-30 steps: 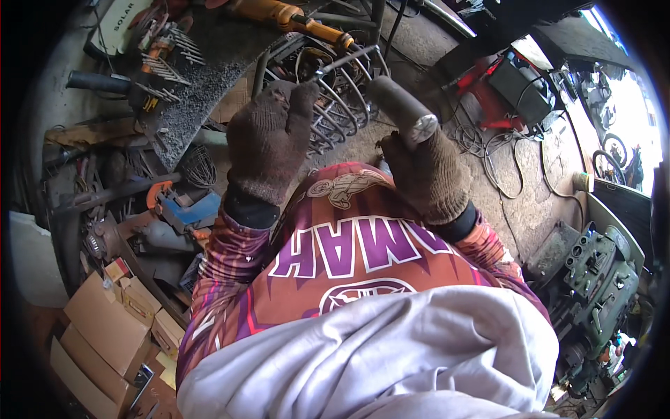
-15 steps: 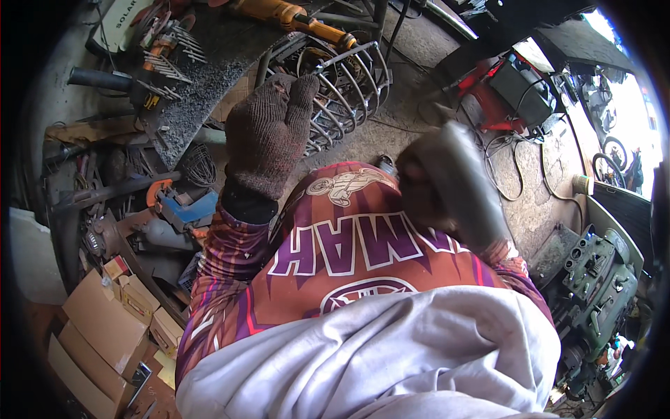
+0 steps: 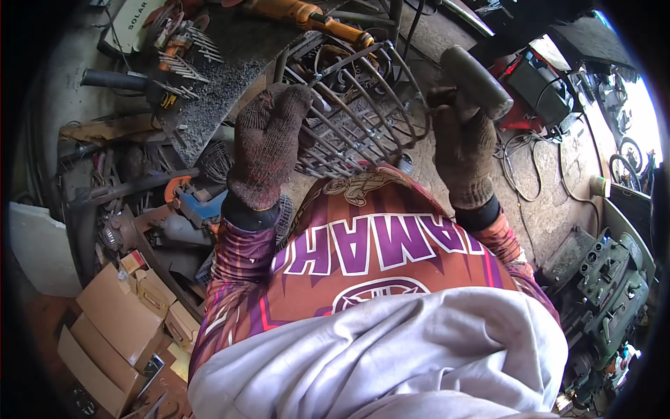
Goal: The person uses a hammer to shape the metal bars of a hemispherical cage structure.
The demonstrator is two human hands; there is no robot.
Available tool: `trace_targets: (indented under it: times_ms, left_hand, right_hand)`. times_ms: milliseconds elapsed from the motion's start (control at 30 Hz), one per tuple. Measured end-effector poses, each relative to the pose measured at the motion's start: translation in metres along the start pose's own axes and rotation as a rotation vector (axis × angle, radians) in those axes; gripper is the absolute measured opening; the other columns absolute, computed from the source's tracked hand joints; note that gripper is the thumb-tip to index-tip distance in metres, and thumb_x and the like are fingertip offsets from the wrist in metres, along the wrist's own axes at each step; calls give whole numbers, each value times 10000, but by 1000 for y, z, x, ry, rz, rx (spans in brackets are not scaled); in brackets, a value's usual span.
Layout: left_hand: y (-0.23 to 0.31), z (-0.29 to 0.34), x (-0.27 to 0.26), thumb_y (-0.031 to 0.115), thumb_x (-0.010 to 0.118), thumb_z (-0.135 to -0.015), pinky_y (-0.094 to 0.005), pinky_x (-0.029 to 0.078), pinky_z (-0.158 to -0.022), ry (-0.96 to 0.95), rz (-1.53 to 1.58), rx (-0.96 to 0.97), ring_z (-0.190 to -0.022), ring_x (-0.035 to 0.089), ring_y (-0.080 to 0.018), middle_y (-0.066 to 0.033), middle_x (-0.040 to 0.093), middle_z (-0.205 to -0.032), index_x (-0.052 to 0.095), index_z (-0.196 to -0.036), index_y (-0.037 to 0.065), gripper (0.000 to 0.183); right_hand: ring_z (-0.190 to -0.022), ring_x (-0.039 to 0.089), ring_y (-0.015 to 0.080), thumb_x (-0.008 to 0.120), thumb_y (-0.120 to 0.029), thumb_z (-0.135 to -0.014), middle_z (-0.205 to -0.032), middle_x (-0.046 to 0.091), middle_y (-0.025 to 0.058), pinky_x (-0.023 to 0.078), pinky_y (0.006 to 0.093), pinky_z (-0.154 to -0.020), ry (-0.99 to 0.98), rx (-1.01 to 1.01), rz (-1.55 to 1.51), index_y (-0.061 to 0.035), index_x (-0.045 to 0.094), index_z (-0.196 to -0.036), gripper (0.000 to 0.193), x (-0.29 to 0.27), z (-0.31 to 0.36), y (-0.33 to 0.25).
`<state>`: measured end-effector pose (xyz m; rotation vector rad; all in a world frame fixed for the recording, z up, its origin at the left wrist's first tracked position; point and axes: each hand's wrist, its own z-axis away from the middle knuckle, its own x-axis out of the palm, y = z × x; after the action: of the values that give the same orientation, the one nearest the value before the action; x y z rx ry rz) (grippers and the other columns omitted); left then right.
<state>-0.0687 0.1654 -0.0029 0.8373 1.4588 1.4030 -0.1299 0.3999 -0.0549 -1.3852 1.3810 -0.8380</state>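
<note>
My left hand [image 3: 269, 143], in a dirty brown knit glove, is closed at the left edge of a cage of bent metal rods [image 3: 363, 119]. The cage tilts in front of my body, its bars spreading rightward from that hand. To the right of the cage, my gloved right hand [image 3: 466, 157] is raised, its fingers wrapped round the handle of a hammer. This hammer [image 3: 478, 82] has a thick, grey cylindrical head that stands above the fist, apart from the cage. Most of its handle is hidden by the glove.
An orange power tool [image 3: 307, 15] lies behind the cage. On the left, a dusty metal bench [image 3: 209, 84] carries grinders and rods. Cardboard boxes [image 3: 115, 318] sit lower left, a green machine [image 3: 604, 286] lower right. A red and black machine [image 3: 534, 91] with cables stands at far right.
My right hand and the hammer have gone from a blur close to my body to a raised spot farther away. The cage now shows tilted and nearer my body; my left hand stays at it.
</note>
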Motion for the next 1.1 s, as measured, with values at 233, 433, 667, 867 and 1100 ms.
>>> trace_targets:
  times_ms: [233,433,667,867,1100]
  left_hand:
    - [4,-2,-4,277,608,-970,-191,433,-531,-66,35,-27,-604,564,-30,22,645,-752,687,-928,45,248]
    - [12,-7,2,285,609,-969,-178,447,-528,-85,21,-39,-591,570,-27,5,653,-775,684,-912,45,258]
    - [11,-14,3,254,583,-987,-202,492,-650,-137,-92,193,-733,607,-46,-12,666,-898,633,-1158,22,292]
    - [17,-31,-8,271,577,-989,-257,502,-826,-263,-129,146,-929,629,-105,-55,680,-1024,610,-1221,3,355]
    - [28,-40,3,206,645,-949,-241,489,-724,-364,-41,-108,-795,594,-65,-14,682,-897,680,-1082,21,231]
  right_hand:
    - [-889,580,122,606,-207,-948,-1007,610,38,483,284,-781,-63,208,-375,-13,509,-1261,381,-4,11,11]
    - [-831,594,143,625,-239,-946,-973,608,51,502,304,-719,-86,248,-495,-25,530,-1169,323,2,8,12]
    - [-811,583,115,639,-121,-908,-973,591,46,501,273,-692,-24,279,-592,-31,528,-1126,261,4,3,18]
    - [-787,586,118,654,-109,-895,-959,594,45,505,271,-688,19,299,-587,-31,524,-1100,255,6,0,17]
    - [-789,619,141,675,-117,-884,-908,613,59,515,288,-689,-41,321,-566,-18,520,-1098,283,10,5,15]
